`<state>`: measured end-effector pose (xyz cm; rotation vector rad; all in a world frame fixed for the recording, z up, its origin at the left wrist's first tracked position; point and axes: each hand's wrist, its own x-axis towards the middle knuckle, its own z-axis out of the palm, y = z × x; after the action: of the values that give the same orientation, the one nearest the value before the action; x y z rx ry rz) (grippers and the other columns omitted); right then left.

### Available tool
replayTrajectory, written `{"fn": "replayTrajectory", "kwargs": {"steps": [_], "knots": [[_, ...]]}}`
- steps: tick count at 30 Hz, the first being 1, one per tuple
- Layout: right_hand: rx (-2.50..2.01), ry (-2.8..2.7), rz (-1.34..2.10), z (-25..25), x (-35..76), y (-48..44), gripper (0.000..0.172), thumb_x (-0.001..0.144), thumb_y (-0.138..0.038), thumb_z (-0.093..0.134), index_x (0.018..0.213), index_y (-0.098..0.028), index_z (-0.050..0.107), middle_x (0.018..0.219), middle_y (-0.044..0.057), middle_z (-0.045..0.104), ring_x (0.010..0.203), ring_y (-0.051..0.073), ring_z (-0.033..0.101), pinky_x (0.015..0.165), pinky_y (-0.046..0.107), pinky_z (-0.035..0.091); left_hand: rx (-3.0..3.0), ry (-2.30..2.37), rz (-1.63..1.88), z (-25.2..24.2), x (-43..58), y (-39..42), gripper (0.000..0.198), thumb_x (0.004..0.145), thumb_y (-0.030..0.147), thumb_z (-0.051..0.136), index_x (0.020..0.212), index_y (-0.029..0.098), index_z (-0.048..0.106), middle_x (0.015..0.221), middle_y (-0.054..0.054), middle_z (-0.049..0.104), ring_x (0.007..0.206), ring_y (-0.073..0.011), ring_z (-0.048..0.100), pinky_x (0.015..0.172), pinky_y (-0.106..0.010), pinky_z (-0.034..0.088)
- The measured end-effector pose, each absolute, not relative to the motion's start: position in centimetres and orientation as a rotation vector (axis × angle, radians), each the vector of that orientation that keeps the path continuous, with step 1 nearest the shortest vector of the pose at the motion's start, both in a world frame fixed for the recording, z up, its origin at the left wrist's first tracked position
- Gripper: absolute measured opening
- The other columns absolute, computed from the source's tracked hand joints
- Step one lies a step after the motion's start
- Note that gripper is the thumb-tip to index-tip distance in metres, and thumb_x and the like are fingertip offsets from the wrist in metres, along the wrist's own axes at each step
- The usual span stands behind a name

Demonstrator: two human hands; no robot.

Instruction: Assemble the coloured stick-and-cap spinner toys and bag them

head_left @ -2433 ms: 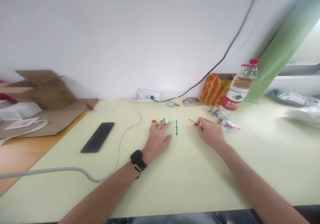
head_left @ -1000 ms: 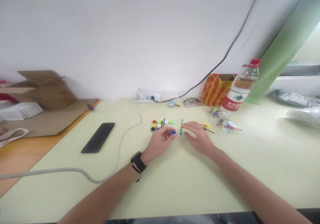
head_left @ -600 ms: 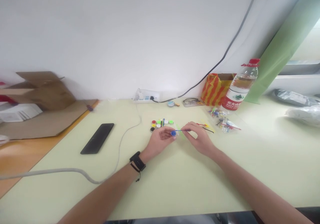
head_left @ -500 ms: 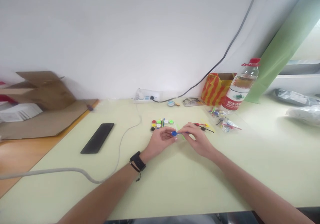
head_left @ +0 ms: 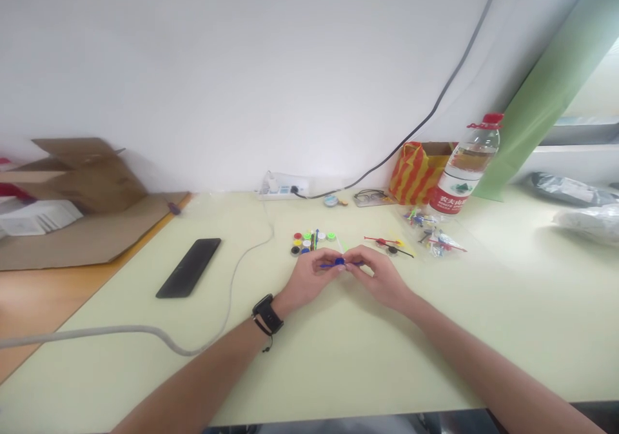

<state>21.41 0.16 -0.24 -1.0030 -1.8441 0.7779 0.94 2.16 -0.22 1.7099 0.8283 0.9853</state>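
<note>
Fingertips of my left hand (head_left: 312,275) and my right hand (head_left: 380,274) meet at a small round blue piece (head_left: 339,262), both pinching it. Thin blue ends stick out on either side of the round part, under the fingers. Just behind my left hand lie several small round pieces in red, green, yellow, white, black and blue, with a green one (head_left: 331,236) at their right. Beyond my right hand, a red stick (head_left: 382,240) and a black round piece with a stick (head_left: 393,251) rest on the table.
A black phone-like slab (head_left: 188,268) and a grey cable (head_left: 232,279) lie left. Bagged small parts (head_left: 440,242), a large water bottle (head_left: 457,186) and a striped bag (head_left: 413,173) stand or lie right. A power strip (head_left: 283,187) sits by the wall.
My hands have come closer together around the blue piece. The blue stick, earlier pointing right into my right fingers, now shows on both sides of the round part.
</note>
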Motion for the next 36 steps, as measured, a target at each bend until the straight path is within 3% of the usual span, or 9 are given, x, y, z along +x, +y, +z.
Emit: {"fn": "replayTrajectory", "kwargs": {"steps": [6, 17, 28, 33, 36], "knots": [[-1.112, -1.794, 0.76, -0.6, 21.9, 0.7, 0.019, 0.094, -0.037, 0.061, 0.104, -0.021, 0.061, 0.078, 0.001, 0.063, 0.067, 0.016, 0.058, 0.062, 0.029, 0.049, 1.709, 0.836, 1.053, -0.4, 0.9, 2.3, 0.025, 0.086, 0.031, 0.076, 0.106, 0.016, 0.073, 0.107, -0.011, 0.077, 0.1, -0.0235, 0.072, 0.094, -0.037, 0.058], [-1.003, -1.654, 1.103, 0.0, 22.2, 0.8, 0.025, 0.098, -0.044, 0.056, 0.111, -0.022, 0.059, 0.078, -0.001, 0.051, 0.07, 0.015, 0.047, 0.061, 0.028, 0.039, 1.86, 0.855, 1.079, -0.1, 0.9, 2.1, 0.017, 0.09, 0.028, 0.071, 0.103, 0.017, 0.072, 0.101, -0.008, 0.076, 0.094, -0.0212, 0.072, 0.09, -0.036, 0.058], [-0.992, -1.477, 1.212, 1.0, 22.0, 0.4, 0.03, 0.092, -0.046, 0.065, 0.11, -0.022, 0.06, 0.08, -0.001, 0.055, 0.065, 0.013, 0.049, 0.06, 0.028, 0.043, 1.708, 0.681, 0.96, 0.5, 1.2, 1.1, 0.021, 0.09, 0.03, 0.071, 0.105, 0.016, 0.07, 0.11, -0.012, 0.072, 0.1, -0.0215, 0.07, 0.096, -0.037, 0.057], [-1.046, -1.552, 0.958, 0.7, 22.4, 0.7, 0.036, 0.094, -0.045, 0.062, 0.125, -0.026, 0.056, 0.096, 0.004, 0.062, 0.067, 0.015, 0.058, 0.063, 0.032, 0.05, 1.592, 0.743, 1.023, 0.1, 1.2, 1.7, 0.035, 0.084, 0.03, 0.079, 0.115, 0.018, 0.068, 0.102, -0.008, 0.071, 0.095, -0.0194, 0.069, 0.093, -0.035, 0.057], [-1.053, -1.787, 0.702, 0.9, 22.9, 0.5, 0.023, 0.098, -0.042, 0.057, 0.105, -0.024, 0.068, 0.086, 0.005, 0.065, 0.069, 0.018, 0.059, 0.062, 0.032, 0.049, 1.52, 0.793, 1.054, 0.1, 1.1, 2.2, 0.029, 0.082, 0.031, 0.08, 0.105, 0.016, 0.071, 0.099, -0.009, 0.072, 0.093, -0.0189, 0.07, 0.092, -0.035, 0.057]]}}
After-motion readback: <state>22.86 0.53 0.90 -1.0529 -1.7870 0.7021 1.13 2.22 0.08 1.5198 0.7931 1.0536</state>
